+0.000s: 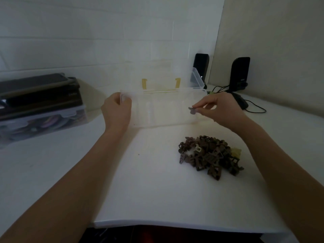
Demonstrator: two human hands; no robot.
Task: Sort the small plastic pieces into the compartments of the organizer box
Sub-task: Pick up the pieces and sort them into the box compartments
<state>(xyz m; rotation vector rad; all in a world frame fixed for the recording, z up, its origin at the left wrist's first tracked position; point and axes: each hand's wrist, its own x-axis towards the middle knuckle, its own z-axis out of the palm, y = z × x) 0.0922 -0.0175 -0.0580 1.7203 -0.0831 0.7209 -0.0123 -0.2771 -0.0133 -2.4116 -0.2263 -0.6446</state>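
Head view: brown piece [192,110] pinched in right hand [221,109] grip, over organizer box [163,109].

Two hands [117,111], one organizer box [164,120], two speakers [240,74], one heap of pieces [210,155]

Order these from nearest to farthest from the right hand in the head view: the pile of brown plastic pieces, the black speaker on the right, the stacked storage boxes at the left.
From the right hand:
1. Pile of brown plastic pieces, just below it on the white table.
2. Black speaker on the right, behind it near the wall.
3. Stacked storage boxes, far across at the left edge.
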